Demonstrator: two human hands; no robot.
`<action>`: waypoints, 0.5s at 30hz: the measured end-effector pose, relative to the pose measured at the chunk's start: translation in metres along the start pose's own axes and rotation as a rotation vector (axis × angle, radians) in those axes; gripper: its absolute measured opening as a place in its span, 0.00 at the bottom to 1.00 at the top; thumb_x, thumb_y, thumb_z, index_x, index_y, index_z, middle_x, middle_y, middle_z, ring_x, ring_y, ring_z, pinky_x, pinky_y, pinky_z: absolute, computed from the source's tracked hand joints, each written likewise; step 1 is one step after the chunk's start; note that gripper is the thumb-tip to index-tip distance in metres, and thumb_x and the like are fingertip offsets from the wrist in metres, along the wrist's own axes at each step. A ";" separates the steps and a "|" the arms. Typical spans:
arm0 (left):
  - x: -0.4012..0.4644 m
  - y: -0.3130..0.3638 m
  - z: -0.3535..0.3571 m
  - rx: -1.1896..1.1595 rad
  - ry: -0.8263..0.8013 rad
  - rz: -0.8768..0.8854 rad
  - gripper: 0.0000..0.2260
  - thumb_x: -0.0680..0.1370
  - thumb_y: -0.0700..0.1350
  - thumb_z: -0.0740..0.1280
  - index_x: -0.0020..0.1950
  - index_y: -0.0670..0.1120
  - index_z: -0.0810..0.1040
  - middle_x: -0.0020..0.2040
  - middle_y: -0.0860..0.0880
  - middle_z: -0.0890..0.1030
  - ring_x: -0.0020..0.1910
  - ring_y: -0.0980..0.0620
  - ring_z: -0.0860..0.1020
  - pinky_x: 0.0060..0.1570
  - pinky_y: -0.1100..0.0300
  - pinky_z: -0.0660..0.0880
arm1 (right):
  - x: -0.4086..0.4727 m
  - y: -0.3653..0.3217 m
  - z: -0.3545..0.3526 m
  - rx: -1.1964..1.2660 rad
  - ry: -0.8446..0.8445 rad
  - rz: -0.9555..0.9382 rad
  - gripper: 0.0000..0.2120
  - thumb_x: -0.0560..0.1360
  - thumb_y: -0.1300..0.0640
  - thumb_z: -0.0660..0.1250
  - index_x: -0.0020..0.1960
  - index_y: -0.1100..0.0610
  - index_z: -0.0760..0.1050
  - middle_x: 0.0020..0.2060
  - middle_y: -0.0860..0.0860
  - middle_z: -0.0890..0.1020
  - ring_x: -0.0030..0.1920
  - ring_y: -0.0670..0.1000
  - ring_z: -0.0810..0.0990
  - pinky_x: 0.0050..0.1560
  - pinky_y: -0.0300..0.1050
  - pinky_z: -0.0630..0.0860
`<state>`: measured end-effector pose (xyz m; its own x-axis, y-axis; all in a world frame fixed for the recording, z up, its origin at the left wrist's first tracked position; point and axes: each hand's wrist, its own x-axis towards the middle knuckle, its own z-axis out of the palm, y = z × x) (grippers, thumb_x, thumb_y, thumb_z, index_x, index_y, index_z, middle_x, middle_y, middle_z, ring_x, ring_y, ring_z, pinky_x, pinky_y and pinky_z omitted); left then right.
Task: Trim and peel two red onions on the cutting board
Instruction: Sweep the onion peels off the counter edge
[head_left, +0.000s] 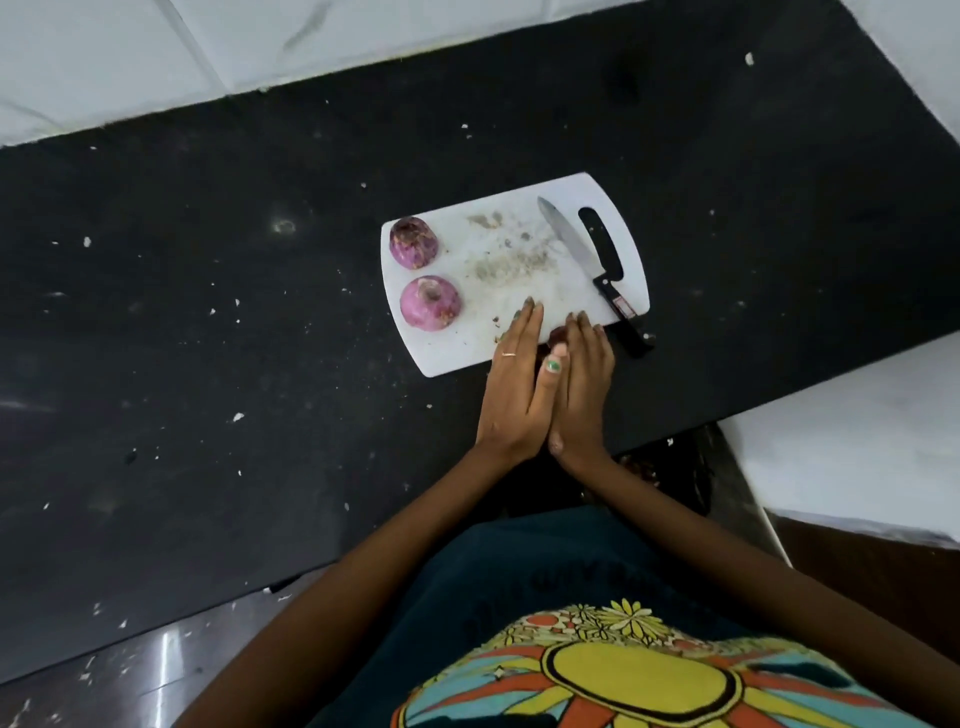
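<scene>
Two red onions stand at the left end of the white cutting board (519, 291): one at the far corner (413, 242), the other nearer me (430, 302). Both look trimmed on top, with bits of skin clinging. A black-handled knife (597, 270) lies on the board's right side, its handle past the near edge. My left hand (514, 384) and my right hand (584, 374) lie side by side with straight fingers at the board's near edge. Between them a small dark reddish heap, probably onion peel (557, 335), shows. Brownish scraps (511, 262) litter the board's middle.
The board lies on a black counter (208, 322) speckled with white bits. White tiled wall (156, 47) runs along the far side. A white surface (857, 447) borders the counter at right. A dark opening with scraps (670, 478) sits below the counter's near edge.
</scene>
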<state>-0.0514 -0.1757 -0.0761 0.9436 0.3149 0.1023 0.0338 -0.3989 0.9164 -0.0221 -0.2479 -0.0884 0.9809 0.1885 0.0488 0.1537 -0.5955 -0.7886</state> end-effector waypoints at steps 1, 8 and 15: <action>0.000 -0.001 0.000 -0.031 0.004 0.000 0.33 0.81 0.62 0.46 0.76 0.39 0.58 0.77 0.43 0.60 0.77 0.50 0.57 0.76 0.53 0.53 | -0.002 -0.003 0.001 0.051 0.004 0.011 0.25 0.81 0.51 0.48 0.73 0.64 0.61 0.74 0.58 0.62 0.75 0.51 0.52 0.74 0.41 0.51; 0.006 0.011 0.012 -0.406 -0.004 -0.162 0.28 0.80 0.55 0.50 0.75 0.41 0.62 0.76 0.46 0.63 0.75 0.56 0.60 0.75 0.57 0.56 | 0.002 -0.022 -0.004 0.397 0.018 0.303 0.18 0.83 0.53 0.53 0.68 0.58 0.70 0.67 0.54 0.71 0.70 0.50 0.65 0.69 0.43 0.67; 0.021 0.035 0.023 -0.848 0.075 -0.558 0.23 0.85 0.51 0.46 0.72 0.42 0.70 0.65 0.47 0.75 0.59 0.61 0.74 0.64 0.65 0.68 | 0.014 -0.050 -0.028 0.985 0.026 0.699 0.19 0.83 0.55 0.53 0.67 0.66 0.69 0.63 0.60 0.76 0.60 0.52 0.78 0.57 0.39 0.74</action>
<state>-0.0228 -0.2030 -0.0513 0.8405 0.3339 -0.4267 0.1910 0.5543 0.8101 -0.0130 -0.2372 -0.0315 0.8197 0.0406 -0.5713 -0.5568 0.2908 -0.7781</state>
